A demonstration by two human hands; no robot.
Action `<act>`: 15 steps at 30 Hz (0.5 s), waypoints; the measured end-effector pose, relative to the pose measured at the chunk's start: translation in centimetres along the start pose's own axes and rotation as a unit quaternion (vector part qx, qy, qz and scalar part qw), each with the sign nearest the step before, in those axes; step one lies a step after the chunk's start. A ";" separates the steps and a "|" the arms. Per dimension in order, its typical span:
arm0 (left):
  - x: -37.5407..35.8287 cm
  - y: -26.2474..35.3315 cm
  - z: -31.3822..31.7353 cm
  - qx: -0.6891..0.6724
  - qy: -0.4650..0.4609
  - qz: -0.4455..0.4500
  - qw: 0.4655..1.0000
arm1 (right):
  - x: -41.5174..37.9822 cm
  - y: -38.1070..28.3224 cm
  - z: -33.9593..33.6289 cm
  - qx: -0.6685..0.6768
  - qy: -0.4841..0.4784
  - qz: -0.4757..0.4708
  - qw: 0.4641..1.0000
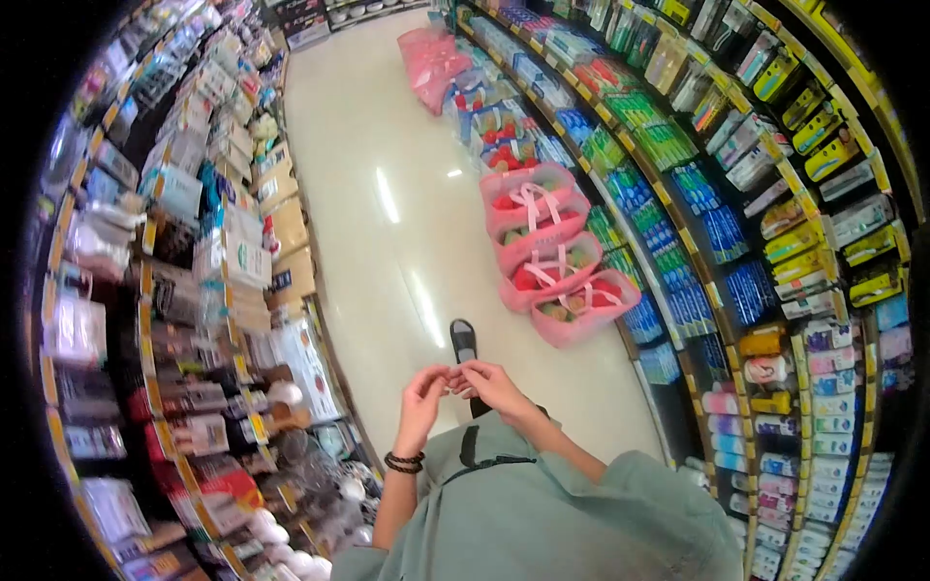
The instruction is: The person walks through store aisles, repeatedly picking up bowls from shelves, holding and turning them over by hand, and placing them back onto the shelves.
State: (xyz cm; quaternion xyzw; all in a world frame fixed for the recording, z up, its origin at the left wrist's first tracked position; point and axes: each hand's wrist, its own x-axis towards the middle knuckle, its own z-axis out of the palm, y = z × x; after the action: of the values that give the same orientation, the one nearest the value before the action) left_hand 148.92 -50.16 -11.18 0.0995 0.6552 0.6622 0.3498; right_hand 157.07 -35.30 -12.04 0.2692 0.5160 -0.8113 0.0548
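My left hand [423,393], with dark beaded bracelets [404,463] above it on the wrist, is held in front of my waist. My right hand [492,384] meets it there, fingertips against fingertips. The fingers of both hands are bent and pinched together; whatever may be between them is too small to make out. Below the hands is the green top [542,494] I wear, and just beyond them a dark slipper [463,339] is on the floor.
Pink bags [581,324] with white handles and red contents line the right side of the pale floor [378,242]. Shelves of toothpaste and toothbrushes [668,237] rise on the right. Packed shelves of boxed goods [228,261] run along the left, with cardboard boxes [286,228] low down.
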 end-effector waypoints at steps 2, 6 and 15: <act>4.4 2.3 0.2 -0.002 -0.005 0.012 1.000 | 4.5 -2.8 -0.8 0.033 0.018 -0.006 0.999; 12.8 7.9 -1.2 0.011 -0.021 0.033 0.999 | 12.0 -10.3 -1.8 0.040 0.051 -0.021 0.998; 29.1 16.3 -3.7 0.012 0.045 0.062 0.997 | 27.7 -23.5 -4.7 0.127 0.011 -0.053 0.990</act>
State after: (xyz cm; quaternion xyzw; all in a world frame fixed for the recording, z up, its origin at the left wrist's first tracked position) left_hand 119.96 -34.17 -5.85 0.1145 0.6707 0.6786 0.2768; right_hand 126.72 -15.12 -8.23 0.2552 0.4231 -0.8689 -0.0291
